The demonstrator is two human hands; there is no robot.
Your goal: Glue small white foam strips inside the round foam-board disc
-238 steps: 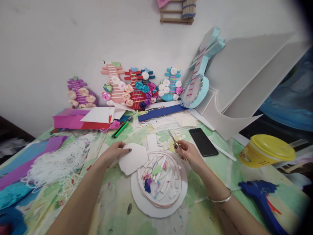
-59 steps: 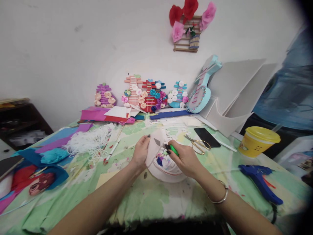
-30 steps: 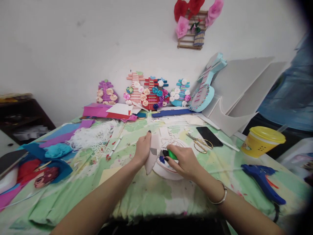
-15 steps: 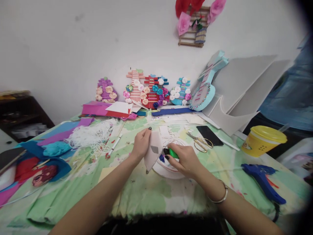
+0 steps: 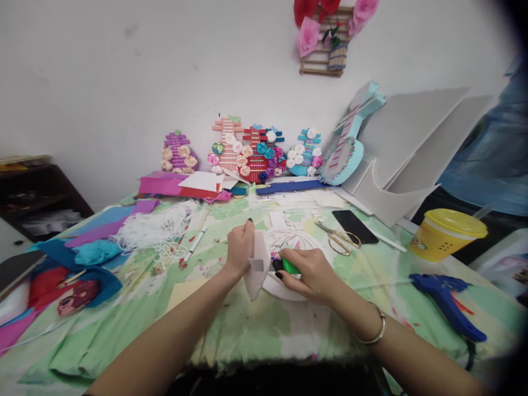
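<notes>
My left hand is closed on a white foam board piece, held upright and tapering to a point at the bottom. In my right hand is a green-and-black handled tool, probably a cutter, its black end pointing at the board. A flat grey rectangle shows across the board's face, in line with the tool; I cannot tell whether it is the blade. Under and behind my hands lies a white round container with colored items inside, partly hidden.
Gold-handled scissors and a black phone lie behind my right hand. Farther right are a blue glue gun and a yellow bucket. White string and a marker lie to the left. Decorated instrument shapes line the wall.
The foam board has turned and tilted in my left hand. The grey rectangle now sits lower and reaches past the board's left edge. My right hand still grips the green-and-black tool.
</notes>
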